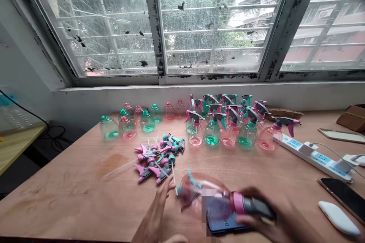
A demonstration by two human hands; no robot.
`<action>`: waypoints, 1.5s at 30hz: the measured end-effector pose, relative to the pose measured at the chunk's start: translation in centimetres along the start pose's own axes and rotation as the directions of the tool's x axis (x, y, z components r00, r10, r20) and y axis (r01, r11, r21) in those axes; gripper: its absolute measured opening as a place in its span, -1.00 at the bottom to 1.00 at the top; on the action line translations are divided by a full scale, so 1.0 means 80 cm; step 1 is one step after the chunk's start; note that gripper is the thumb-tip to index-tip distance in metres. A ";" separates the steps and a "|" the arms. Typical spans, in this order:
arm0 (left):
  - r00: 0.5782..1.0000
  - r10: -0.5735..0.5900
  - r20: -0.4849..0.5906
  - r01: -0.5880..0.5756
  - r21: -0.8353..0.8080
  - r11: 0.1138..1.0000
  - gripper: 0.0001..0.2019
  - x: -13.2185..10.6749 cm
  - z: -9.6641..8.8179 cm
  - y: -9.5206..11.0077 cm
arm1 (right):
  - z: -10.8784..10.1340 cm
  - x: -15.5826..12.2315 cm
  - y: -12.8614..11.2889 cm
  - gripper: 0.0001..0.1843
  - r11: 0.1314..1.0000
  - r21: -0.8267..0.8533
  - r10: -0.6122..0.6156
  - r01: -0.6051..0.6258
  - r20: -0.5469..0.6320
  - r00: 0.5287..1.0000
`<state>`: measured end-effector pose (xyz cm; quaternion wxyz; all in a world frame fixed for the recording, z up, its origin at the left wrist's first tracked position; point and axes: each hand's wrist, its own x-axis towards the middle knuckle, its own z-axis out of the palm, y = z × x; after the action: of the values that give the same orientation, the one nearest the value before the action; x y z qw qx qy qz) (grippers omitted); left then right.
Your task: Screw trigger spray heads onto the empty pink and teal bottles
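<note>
My right hand (281, 216), blurred by motion, grips a clear pink spray bottle (211, 182) by its grey spray head, with the pink collar showing beside the fingers. The bottle lies tipped sideways, its base pointing left. Through or beside it a teal trigger head shows on the table. My left hand (158, 209) is open, its fingers stretched out left of the bottle and apart from it. Just beyond those fingertips lies a pile of loose spray heads (159, 157) in pink, teal and grey, with thin tubes. A phone (228, 226) lies partly hidden under the bottle.
Behind the pile, pink and green bottles without heads (148, 121) stand at the back left. Several bottles with spray heads (212, 133) stand right of them. A power strip (313, 155), dark phone (342, 197) and white oval object (339, 218) lie at the right.
</note>
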<state>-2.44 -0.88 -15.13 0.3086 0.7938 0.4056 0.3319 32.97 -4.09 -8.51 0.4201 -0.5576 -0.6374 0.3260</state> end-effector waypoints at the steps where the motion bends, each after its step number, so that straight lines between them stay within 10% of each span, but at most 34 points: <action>1: 0.999 -0.018 -0.044 0.021 0.060 0.998 0.07 0.001 -0.002 -0.002 | -0.014 0.024 -0.016 -0.55 0.986 -0.146 -0.083 0.083 0.005 0.997; 6: 0.968 0.025 -0.251 0.065 0.347 0.936 -0.33 0.029 -0.055 0.001 | -0.032 0.157 -0.088 -0.70 0.626 -0.722 -0.175 0.295 0.239 0.955; 12: 0.855 -0.036 -0.517 0.285 0.413 0.865 -0.36 0.135 -0.180 -0.018 | 0.015 0.254 -0.120 -0.73 0.478 -0.831 -0.046 0.285 0.300 0.953; 17: 0.895 -0.047 -0.444 0.268 0.452 0.851 -0.60 0.246 -0.231 -0.075 | 0.034 0.281 -0.118 -0.68 0.410 -0.869 0.049 0.278 0.325 0.944; 23: 0.904 0.043 -0.426 0.223 0.554 0.802 -0.59 0.357 -0.225 -0.109 | 0.027 0.268 -0.119 -0.60 0.410 -0.867 0.021 0.285 0.321 0.947; 32: 0.913 -0.028 -0.406 0.257 0.523 0.813 -0.59 0.499 -0.139 -0.116 | 0.050 0.184 -0.165 -0.50 0.410 -0.847 -0.233 0.337 0.260 0.937; 35: 0.894 -0.110 -0.435 0.332 0.477 0.814 -0.59 0.515 -0.131 -0.117 | 0.074 0.145 -0.149 -0.70 0.460 -0.692 -0.423 0.556 0.380 0.823; 39: 0.882 -0.193 -0.429 0.384 0.421 0.822 -0.59 0.509 -0.124 -0.113 | 0.101 0.113 -0.113 -0.70 0.497 -0.494 -0.363 0.713 0.628 0.688; 45: 0.912 -0.127 -0.391 0.270 0.337 0.902 -0.60 0.470 -0.138 -0.056 | 0.123 0.116 -0.091 -0.55 0.577 -0.506 -0.203 0.641 0.672 0.712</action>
<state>3.98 35.58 -1.64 0.1006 0.7179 0.5923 0.3517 20.70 4.34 -4.80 0.0387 -0.3783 -0.9213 0.0818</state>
